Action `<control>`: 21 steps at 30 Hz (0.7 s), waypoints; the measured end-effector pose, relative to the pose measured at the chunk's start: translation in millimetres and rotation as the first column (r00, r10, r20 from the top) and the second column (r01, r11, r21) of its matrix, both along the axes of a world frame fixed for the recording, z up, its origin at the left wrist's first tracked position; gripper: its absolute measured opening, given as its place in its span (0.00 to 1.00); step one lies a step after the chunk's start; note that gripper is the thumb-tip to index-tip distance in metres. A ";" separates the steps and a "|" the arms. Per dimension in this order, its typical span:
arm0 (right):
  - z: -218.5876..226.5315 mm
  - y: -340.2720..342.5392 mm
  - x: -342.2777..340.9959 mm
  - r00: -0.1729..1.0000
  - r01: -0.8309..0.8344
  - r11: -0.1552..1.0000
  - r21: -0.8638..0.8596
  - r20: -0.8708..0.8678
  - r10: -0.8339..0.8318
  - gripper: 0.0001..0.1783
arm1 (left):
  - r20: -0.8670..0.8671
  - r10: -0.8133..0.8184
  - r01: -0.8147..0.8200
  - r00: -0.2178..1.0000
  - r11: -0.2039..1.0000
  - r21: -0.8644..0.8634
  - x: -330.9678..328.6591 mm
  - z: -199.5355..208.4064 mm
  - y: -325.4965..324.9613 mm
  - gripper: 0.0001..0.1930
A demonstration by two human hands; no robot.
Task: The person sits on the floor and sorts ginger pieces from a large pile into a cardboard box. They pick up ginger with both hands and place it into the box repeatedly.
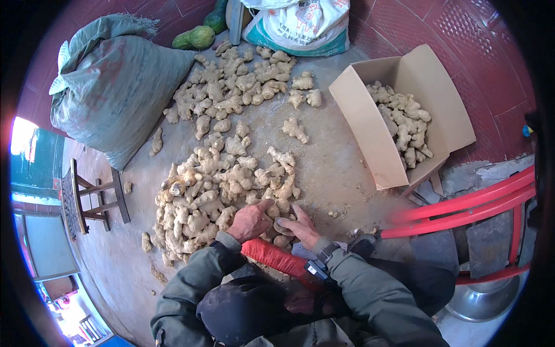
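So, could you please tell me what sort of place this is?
Probably a simple produce-storage area: ginger roots lie heaped on the floor, near a stuffed woven sack and an open cardboard box holding more ginger.

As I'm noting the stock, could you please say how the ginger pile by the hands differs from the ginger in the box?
The near ginger pile lies loose on the floor; the boxed ginger sits inside an open cardboard box. The near ginger pile shows more pieces; the boxed ginger, fewer. Both are pale tan and knobbly.
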State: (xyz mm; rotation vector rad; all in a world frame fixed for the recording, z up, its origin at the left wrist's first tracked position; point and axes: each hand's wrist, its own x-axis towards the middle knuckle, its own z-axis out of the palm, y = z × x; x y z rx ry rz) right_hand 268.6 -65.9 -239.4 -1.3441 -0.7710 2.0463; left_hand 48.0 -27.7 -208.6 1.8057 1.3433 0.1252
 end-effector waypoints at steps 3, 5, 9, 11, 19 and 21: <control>9.0 -10.7 6.8 0.983 0.104 0.982 -0.156 -0.131 -0.125 0.42 | -0.031 -0.005 0.005 1.000 1.000 0.008 8.5 29.2 1.9 0.32; 13.7 -13.9 12.6 0.961 0.132 0.968 -0.211 -0.212 -0.177 0.41 | -0.035 -0.014 0.016 0.999 0.999 0.043 20.6 48.0 7.9 0.27; 28.1 -6.5 28.6 0.850 0.240 0.952 -0.190 -0.432 -0.301 0.35 | -0.043 -0.102 0.107 0.994 0.984 0.143 54.4 90.4 31.1 0.19; 41.2 1.7 41.6 0.747 0.346 0.927 -0.143 -0.556 -0.365 0.34 | 0.107 -0.128 0.095 0.986 0.958 0.270 77.2 120.2 45.5 0.17; 122.9 90.3 163.5 0.488 0.689 0.721 0.071 -0.782 -0.389 0.33 | 0.542 -0.293 0.001 0.788 0.881 0.474 170.4 228.0 95.6 0.28; 138.4 126.2 204.0 0.409 0.840 0.539 0.053 -0.715 -0.567 0.34 | 0.572 -0.309 -0.002 0.760 0.878 0.478 163.5 231.2 101.1 0.31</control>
